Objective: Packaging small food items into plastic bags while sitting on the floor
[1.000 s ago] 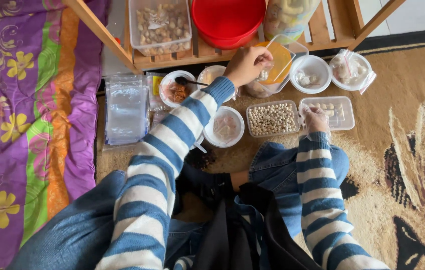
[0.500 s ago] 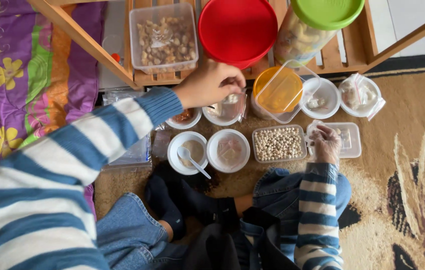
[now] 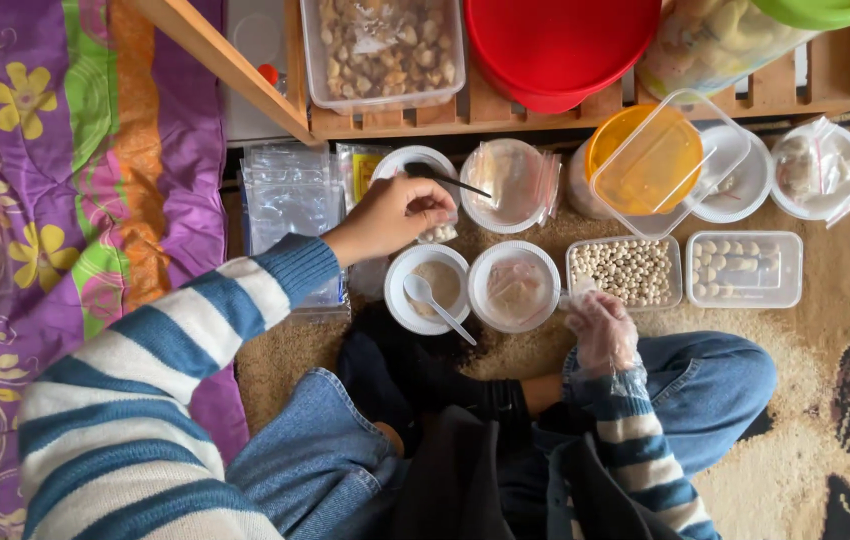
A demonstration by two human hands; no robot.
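Left hand pinches dark spoon | white bowl at 12 o'clock | scoop slowly, keep it level

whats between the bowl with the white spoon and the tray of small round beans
In the head view, one round white bowl holding a clear plastic bag sits between the spoon bowl and the bean tray; the gloved right hand hovers just below.

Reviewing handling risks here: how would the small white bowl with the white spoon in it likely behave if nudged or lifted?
The white bowl looks low and wide, so it would probably slide rather than tip. The carpet under it is soft, which may drag on it. The white spoon leans over the rim, loose, so it could swing or fall out. The powdery filling seems shallow, likely light.
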